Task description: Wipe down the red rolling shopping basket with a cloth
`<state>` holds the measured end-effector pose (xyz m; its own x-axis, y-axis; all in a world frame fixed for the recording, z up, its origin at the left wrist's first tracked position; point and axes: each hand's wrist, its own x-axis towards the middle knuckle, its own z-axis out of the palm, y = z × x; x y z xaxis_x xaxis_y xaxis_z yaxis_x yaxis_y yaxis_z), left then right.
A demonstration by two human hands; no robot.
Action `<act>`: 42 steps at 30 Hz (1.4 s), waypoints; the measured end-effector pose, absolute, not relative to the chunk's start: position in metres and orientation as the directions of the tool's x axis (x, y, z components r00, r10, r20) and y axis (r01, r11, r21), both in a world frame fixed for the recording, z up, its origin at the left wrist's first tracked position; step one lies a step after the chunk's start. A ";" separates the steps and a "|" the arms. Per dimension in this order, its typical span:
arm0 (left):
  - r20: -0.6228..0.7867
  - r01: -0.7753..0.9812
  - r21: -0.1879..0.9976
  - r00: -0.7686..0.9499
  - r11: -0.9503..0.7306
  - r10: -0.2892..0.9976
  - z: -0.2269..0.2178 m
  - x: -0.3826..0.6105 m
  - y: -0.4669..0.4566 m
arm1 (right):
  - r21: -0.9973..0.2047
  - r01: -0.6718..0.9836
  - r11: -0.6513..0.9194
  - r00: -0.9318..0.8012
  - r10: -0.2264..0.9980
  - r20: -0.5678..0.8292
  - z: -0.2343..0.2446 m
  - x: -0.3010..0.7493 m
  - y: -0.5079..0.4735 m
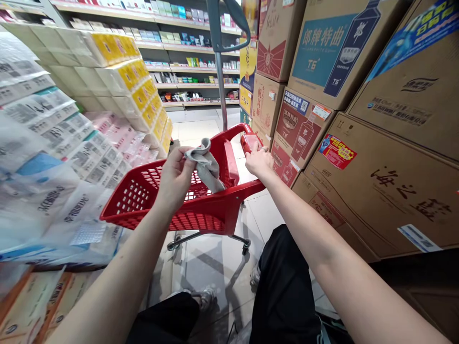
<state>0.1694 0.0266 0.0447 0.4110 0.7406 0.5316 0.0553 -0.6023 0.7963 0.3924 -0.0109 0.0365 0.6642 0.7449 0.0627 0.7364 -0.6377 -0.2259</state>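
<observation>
A grey cloth (208, 169) hangs crumpled from my left hand (175, 177), pinched between thumb and fingers above the basket of a red shopping cart (201, 206). The cart stands sideways in front of my legs, its perforated plastic basket opening to the left. My right hand (259, 161) is on the cart's red handle (249, 140) at the right end, fingers bent over it. A pink-red flap (230, 163) stands at the handle end of the basket.
Packs of tissue (132, 86) and plastic-wrapped paper (53, 143) are piled on the left. Stacked cardboard cartons (387, 172) line the right. A grey pole with a loop handle (219, 71) rises behind the cart. Stocked shelves (179, 48) stand beyond the tiled floor (201, 128).
</observation>
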 end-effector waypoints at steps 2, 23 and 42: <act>0.514 0.079 0.783 0.476 -0.617 0.713 0.043 0.157 0.016 | -0.226 0.742 -0.631 0.659 0.749 0.073 0.035 0.392 -0.012; 0.407 0.485 0.205 0.748 -0.850 0.525 -0.049 0.189 -0.011 | -0.209 0.748 -0.631 0.658 0.746 0.104 0.034 0.389 -0.015; 0.363 0.706 -0.107 0.683 -0.700 0.633 -0.101 0.064 0.060 | -0.195 0.763 -0.616 0.639 0.763 0.093 0.035 0.389 -0.013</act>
